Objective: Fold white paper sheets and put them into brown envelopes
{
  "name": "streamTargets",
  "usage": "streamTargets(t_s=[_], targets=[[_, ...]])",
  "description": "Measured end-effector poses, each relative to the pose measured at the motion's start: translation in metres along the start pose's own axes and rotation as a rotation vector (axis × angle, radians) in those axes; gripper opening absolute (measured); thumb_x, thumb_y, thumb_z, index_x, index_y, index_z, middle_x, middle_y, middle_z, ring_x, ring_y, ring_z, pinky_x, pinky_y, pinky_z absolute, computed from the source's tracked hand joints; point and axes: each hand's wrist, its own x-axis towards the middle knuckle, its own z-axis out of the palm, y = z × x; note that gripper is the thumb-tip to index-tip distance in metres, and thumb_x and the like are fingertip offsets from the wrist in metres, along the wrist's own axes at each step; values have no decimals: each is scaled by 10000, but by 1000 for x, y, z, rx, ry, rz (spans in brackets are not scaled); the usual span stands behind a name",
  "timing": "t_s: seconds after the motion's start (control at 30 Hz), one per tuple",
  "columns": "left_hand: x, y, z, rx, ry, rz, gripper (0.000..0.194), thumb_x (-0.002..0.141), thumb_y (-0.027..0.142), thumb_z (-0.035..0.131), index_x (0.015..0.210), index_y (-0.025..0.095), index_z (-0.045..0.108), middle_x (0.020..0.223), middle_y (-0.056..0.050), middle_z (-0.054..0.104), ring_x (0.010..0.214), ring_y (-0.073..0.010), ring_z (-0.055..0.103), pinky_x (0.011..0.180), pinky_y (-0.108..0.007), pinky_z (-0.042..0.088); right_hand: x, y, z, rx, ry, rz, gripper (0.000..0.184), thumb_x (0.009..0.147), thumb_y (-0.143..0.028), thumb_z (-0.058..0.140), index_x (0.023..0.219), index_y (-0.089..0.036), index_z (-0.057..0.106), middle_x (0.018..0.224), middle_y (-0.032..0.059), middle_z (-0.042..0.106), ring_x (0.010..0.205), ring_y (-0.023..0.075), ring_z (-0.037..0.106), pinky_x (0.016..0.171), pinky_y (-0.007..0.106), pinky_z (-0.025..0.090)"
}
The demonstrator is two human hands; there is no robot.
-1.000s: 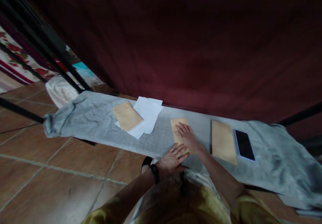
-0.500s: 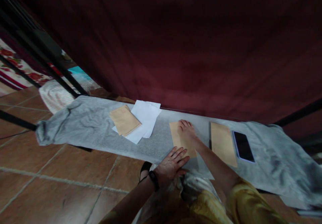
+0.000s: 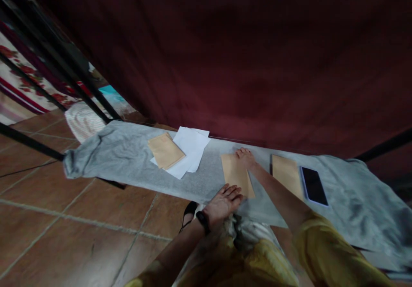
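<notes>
A brown paper envelope lies flat on the grey cloth-covered bench in front of me. My right hand rests at its upper right edge with the fingers stretched out. At the envelope's lower edge is my left hand, fingers extended and a dark band on the wrist. Neither hand grips anything. To the left, several brown envelopes lie on white paper sheets. Another brown envelope is to the right, partly covered by my right forearm, with a phone beside it.
The grey cloth drapes over the narrow bench. Behind it hangs a dark red curtain. Black metal bars stand at the left, near a striped cloth on the tiled floor.
My right hand has slid from on top of the envelope to its upper right edge. The left hand stays by the lower edge. The whole view has shifted slightly.
</notes>
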Motion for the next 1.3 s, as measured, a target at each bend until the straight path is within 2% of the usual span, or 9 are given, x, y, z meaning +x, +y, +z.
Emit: streamTargets(t_s=[0.1, 0.27, 0.43, 0.5, 0.57, 0.7, 0.9, 1.07, 1.3], targets=[[4, 1, -4, 8, -51, -14, 439, 1043, 189, 399, 1458, 305, 486, 1574, -13, 487, 1458, -179, 414, 1220, -396, 274, 0, 6, -1, -2, -2, 26, 339, 1021, -265, 420, 1254, -203, 659, 1288, 145, 626, 1214, 274, 516, 1013, 369, 387], [5, 5, -12, -29, -41, -5, 454, 1024, 153, 407, 1452, 280, 486, 1554, -25, 507, 1444, -189, 427, 1203, -372, 285, -10, 27, 0, -6, 5, 68, 340, 974, -270, 476, 1250, -201, 663, 1272, 152, 615, 1193, 308, 512, 1015, 424, 401], [4, 9, -14, -32, -3, -3, 416, 1035, 179, 409, 1428, 275, 505, 1530, -16, 527, 1426, -186, 432, 1189, -347, 295, -34, 37, 14, 38, 103, 44, 450, 954, -212, 475, 1386, -113, 551, 1461, 211, 510, 1320, 330, 445, 1085, 473, 383], [3, 10, -14, -38, 6, -5, 421, 1034, 179, 415, 1433, 284, 499, 1523, -15, 533, 1418, -180, 439, 1184, -348, 303, -54, 30, 27, 124, 201, -26, 460, 972, -195, 401, 1401, -92, 535, 1476, 212, 515, 1346, 301, 457, 1106, 453, 389], [3, 11, -13, -38, 25, -11, 431, 1027, 169, 429, 1437, 285, 497, 1515, -27, 539, 1412, -177, 449, 1179, -354, 319, -81, 19, 43, 149, 215, -72, 466, 992, -219, 355, 1412, -121, 532, 1487, 179, 525, 1354, 263, 478, 1114, 431, 408], [5, 15, -8, 7, 36, -40, 377, 996, 135, 472, 1353, 203, 570, 1463, -85, 583, 1388, -201, 494, 1167, -365, 353, -152, -9, 71, 194, 241, -195, 486, 1014, -257, 333, 1450, -138, 512, 1494, 167, 540, 1416, 269, 455, 1137, 498, 408], [6, 23, -8, 47, 8, -94, 444, 991, 107, 441, 1425, 166, 513, 1506, -118, 554, 1400, -199, 497, 1171, -376, 358, -232, -28, 81, 163, 276, -193, 546, 1057, -311, 305, 1565, -118, 365, 1605, 160, 413, 1484, 273, 377, 1196, 515, 338], [9, 28, -9, 33, -13, -111, 459, 998, 162, 427, 1449, 127, 504, 1524, -156, 528, 1417, -228, 482, 1187, -399, 333, -247, -32, 81, 83, 298, -184, 595, 1030, -260, 356, 1606, -135, 279, 1630, 148, 374, 1479, 276, 388, 1208, 523, 311], [20, 31, 4, -62, 17, -200, 540, 1048, 336, 300, 1523, 116, 434, 1632, -123, 380, 1525, -213, 313, 1266, -413, 177, -245, -34, 85, 72, 332, -168, 543, 1016, -218, 388, 1546, -102, 400, 1580, 162, 453, 1476, 270, 398, 1224, 508, 291]])
